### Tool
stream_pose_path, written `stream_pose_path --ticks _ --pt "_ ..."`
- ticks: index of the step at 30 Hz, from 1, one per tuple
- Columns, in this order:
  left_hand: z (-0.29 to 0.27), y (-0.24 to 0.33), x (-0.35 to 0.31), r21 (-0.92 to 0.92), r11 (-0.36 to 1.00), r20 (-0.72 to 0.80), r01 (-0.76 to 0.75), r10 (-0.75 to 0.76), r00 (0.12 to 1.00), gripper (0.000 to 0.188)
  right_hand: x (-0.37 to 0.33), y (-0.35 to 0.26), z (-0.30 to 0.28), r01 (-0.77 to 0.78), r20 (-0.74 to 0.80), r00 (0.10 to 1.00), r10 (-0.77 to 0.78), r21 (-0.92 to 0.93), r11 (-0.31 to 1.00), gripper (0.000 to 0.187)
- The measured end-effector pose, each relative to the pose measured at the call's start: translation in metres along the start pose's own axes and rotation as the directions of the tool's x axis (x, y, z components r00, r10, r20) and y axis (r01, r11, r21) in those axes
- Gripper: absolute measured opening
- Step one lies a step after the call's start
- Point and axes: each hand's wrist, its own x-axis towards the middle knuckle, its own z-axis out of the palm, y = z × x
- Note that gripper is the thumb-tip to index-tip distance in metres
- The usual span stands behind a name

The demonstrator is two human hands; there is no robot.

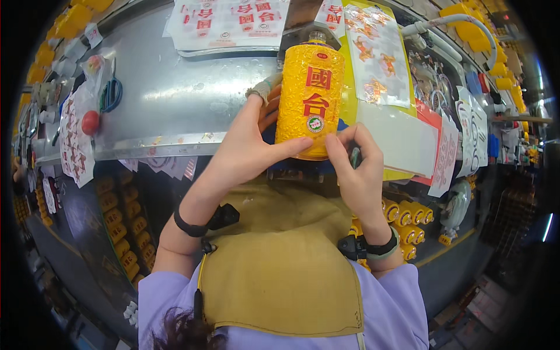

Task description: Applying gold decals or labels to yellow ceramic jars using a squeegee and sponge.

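Observation:
A yellow embossed bottle (pixel 296 114) with red characters and a small round green-and-white sticker (pixel 315 123) faces up, its neck toward the far side. My left hand (pixel 248 137) grips its left side, thumb across the lower front and fingers behind. A whitish cover (pixel 262 89) wraps one of those fingers. My right hand (pixel 360 169) is closed at the bottle's lower right edge, its thumb tip against the surface and its fingers curled. Within that hand shows a small dark-green thing (pixel 354 157), too hidden to name. Blue material (pixel 300 165) lies under the bottle's base.
Sheets of printed red decals (pixel 227 41) lie on the metal table (pixel 169 99); another decal sheet (pixel 376 64) rests on a yellow board at right. Scissors (pixel 111 93) and a red ball (pixel 90 122) are at left. Yellow bottles (pixel 408 216) stand below the table.

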Motion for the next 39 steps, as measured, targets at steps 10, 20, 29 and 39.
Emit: stream_pose_path --ticks 10,20,29,39 --pt "-0.015 0.017 0.010 -0.229 0.950 0.115 0.214 -0.192 0.975 0.089 0.003 0.015 -0.012 -0.227 0.161 0.969 0.186 0.298 0.927 0.024" --pt "0.022 -0.007 -0.016 -0.073 0.995 -0.019 -0.064 0.063 0.998 0.082 -0.002 0.020 -0.003 -0.199 0.187 0.972 0.144 0.321 0.926 0.027" --pt "0.017 -0.010 -0.018 -0.064 0.997 0.017 -0.050 0.051 0.999 0.095 0.016 0.010 0.002 -0.157 0.114 0.986 0.124 0.357 0.921 0.029" --pt "0.024 -0.012 -0.018 -0.050 0.996 -0.054 -0.074 0.071 0.996 0.093 0.019 0.008 0.010 -0.181 0.104 0.983 0.152 0.402 0.898 0.034"
